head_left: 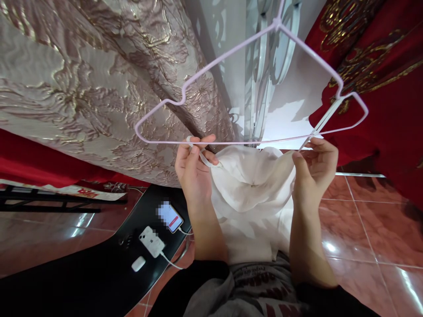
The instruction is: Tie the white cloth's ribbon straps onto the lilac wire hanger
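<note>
One strap (325, 118) of the white garment (254, 180) below the hanger (228, 53) is already over its right notch (339, 93), pinched by the right hand (313, 169); the second strap (205, 159), gripped by the left hand (195, 176), is not yet in the left notch (183, 97).

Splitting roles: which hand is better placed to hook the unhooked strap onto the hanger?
Left hand, probably: it holds that white strap by the lavender hanger, below the strapless left notch. Right hand is on the other strap, already at the right notch.
</note>
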Tool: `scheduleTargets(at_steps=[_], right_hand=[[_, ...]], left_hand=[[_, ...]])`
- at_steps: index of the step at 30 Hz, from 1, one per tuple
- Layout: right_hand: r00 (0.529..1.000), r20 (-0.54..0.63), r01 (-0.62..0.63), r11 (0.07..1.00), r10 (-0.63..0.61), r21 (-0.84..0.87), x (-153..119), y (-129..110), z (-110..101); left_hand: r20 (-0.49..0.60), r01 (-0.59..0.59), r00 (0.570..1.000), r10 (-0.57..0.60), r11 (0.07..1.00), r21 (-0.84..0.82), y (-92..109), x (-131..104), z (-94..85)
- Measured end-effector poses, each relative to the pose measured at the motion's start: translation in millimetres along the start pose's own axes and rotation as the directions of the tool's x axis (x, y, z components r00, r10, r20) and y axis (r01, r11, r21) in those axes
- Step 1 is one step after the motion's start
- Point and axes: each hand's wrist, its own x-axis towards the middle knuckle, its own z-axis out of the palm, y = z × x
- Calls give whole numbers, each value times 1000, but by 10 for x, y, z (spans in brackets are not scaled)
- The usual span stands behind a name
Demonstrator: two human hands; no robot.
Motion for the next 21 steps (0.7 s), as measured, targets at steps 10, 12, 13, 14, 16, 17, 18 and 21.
scheduleTargets(at_steps=[10,12,13,14,16,17,18,21], right_hand=[[986,115,-125,991,120,44,10,6,-13],[990,86,-115,991,110,61,4,9,1],[992,73,-110,991,105,72,4,12,7],[993,61,-102,991,98,81,5,16,9],[995,53,-89,992,85,87,11,25,5],[995,57,-88,992,83,87,14,29,-1],[994,62,-91,992,85,88,17,33,-8],[993,67,-98,991,92,88,25,39,-25]], left_hand=[[6,20,1000,-20,999,-25,-13,-5,-7],[5,29,1000,-29,999,-26,-10,-10,0],[1,30,1000,-30,999,-19,-8,-11,3],[-6,29,1000,-30,1000,-9,-7,-12,6],[-16,29,999,-29,1000,-2,-6,-12,10],[-17,29,999,-29,1000,-9,-5,-11,12],[-15,29,999,-29,999,-21,-5,-11,12],[6,33,999,-32,998,-55,-3,-7,15]])
